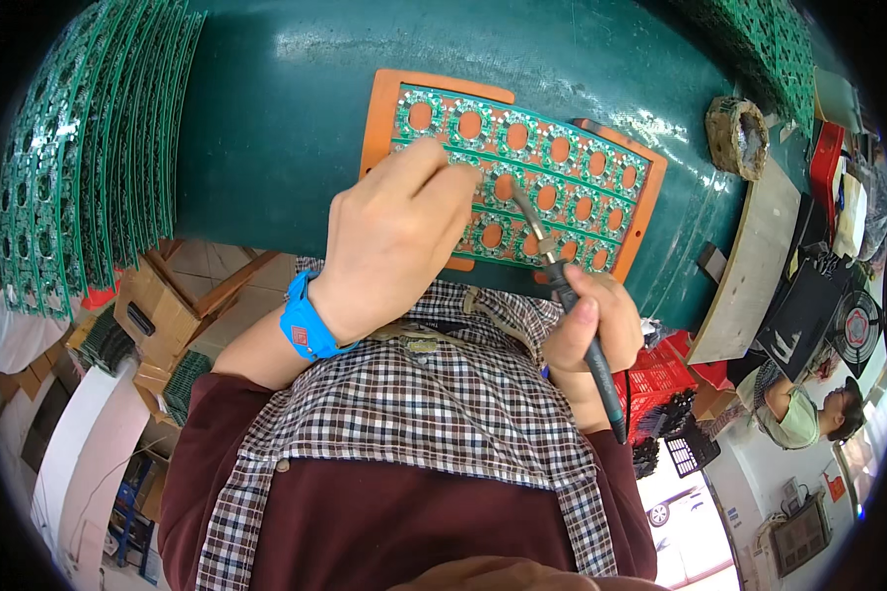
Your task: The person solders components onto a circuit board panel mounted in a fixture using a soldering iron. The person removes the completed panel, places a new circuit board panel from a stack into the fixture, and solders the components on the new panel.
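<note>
My left hand (394, 231) is out over the near-left part of the green circuit panel (532, 182), fingers drawn together with the tips pinched down at the board; what they pinch is too small for me to tell. A blue wrist strap (307, 325) sits on that wrist. My right hand (589, 325) is clamped on the dark handle of a soldering iron (562, 286), held like a pen, its metal tip slanting up and left to touch the panel just beside my left fingertips.

The panel, a grid of ring-shaped boards with round holes, lies flat on an orange mat (384, 108), and the orange shows through every hole. Mat and panel rest on the dark green table (286, 118), in the middle of the far side of the scene.

Far left, I see a stack of green panels (89, 148) fanned along the table edge. Far right, a round tip-cleaner holder (739, 136) stands near the table's corner, well apart from the mat. Near me, a checked apron (434, 404) covers a maroon shirt. Low right, another person (803, 409) sits by a red crate (660, 379).
</note>
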Demonstrator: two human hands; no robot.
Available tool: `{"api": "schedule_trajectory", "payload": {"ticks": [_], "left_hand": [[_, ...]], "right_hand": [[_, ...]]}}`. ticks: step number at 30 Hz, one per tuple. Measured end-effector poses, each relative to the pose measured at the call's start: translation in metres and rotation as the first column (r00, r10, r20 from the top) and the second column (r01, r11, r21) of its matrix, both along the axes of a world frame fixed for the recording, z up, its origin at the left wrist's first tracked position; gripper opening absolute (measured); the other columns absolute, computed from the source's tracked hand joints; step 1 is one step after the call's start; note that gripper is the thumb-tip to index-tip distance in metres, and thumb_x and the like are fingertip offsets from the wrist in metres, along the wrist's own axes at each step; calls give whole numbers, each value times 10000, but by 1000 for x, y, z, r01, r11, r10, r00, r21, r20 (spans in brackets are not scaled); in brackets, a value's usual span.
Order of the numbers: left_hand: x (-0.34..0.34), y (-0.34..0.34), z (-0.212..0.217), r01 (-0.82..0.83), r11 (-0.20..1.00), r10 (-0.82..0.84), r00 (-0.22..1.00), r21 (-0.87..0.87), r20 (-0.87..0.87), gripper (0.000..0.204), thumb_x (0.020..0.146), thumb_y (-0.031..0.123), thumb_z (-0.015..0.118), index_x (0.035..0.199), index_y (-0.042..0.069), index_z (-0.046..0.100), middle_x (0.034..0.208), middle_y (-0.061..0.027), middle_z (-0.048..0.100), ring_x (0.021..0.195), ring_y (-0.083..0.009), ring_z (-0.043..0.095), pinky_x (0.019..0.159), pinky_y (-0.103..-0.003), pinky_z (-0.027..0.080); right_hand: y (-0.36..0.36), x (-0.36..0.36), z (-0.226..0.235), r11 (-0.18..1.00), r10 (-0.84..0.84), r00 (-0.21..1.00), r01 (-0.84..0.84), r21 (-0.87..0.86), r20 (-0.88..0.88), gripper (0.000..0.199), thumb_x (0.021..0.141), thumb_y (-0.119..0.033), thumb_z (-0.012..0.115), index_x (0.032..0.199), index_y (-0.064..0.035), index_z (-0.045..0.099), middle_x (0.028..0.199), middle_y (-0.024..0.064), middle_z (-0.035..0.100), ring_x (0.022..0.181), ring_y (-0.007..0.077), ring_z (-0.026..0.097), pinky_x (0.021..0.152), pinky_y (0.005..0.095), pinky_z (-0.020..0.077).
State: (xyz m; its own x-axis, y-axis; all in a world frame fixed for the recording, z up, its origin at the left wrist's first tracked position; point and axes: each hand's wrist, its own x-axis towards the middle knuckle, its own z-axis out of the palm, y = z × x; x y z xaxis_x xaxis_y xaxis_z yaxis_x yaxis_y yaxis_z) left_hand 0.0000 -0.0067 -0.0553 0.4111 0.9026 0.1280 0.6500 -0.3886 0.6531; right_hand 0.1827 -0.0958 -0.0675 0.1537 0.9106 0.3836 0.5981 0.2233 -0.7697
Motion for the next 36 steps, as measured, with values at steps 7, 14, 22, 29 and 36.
{"api": "schedule_trajectory", "payload": {"ticks": [7,14,22,29,36], "left_hand": [[8,16,-15,-21,992,26,999,123,-38,150,740,39,655,880,57,605,844,-44,539,696,-217,600,548,-317,507],[11,18,-14,19,986,-15,999,165,-30,135,743,32,646,865,54,594,862,-42,549,701,-217,608,554,-311,515],[7,22,-3,-90,995,90,996,46,2,100,751,19,633,829,47,578,811,-53,516,605,-220,592,522,-315,498],[9,23,-11,-33,998,32,999,54,25,106,759,12,619,853,36,575,833,-72,506,617,-233,590,536,-328,504],[2,16,1,-37,999,42,990,-34,135,137,756,-1,635,879,28,583,856,-89,530,646,-249,598,564,-342,510]], "right_hand": [[24,-6,2,1000,-5,999,5,5,32,150,792,-64,592,880,24,675,662,109,635,533,207,601,496,282,467],[24,-6,6,1000,3,999,-2,-28,45,147,793,-66,600,881,27,674,668,106,640,530,203,600,484,279,464],[29,-3,12,997,23,997,-28,71,77,144,776,-66,604,865,18,681,650,96,628,524,194,591,479,279,464],[35,-12,16,998,46,991,-39,-58,123,141,767,-62,612,865,8,684,632,88,613,505,183,578,466,272,447],[16,2,19,1000,3,997,-1,-20,82,284,848,-164,472,847,68,636,638,171,612,530,255,593,508,319,480]]}}
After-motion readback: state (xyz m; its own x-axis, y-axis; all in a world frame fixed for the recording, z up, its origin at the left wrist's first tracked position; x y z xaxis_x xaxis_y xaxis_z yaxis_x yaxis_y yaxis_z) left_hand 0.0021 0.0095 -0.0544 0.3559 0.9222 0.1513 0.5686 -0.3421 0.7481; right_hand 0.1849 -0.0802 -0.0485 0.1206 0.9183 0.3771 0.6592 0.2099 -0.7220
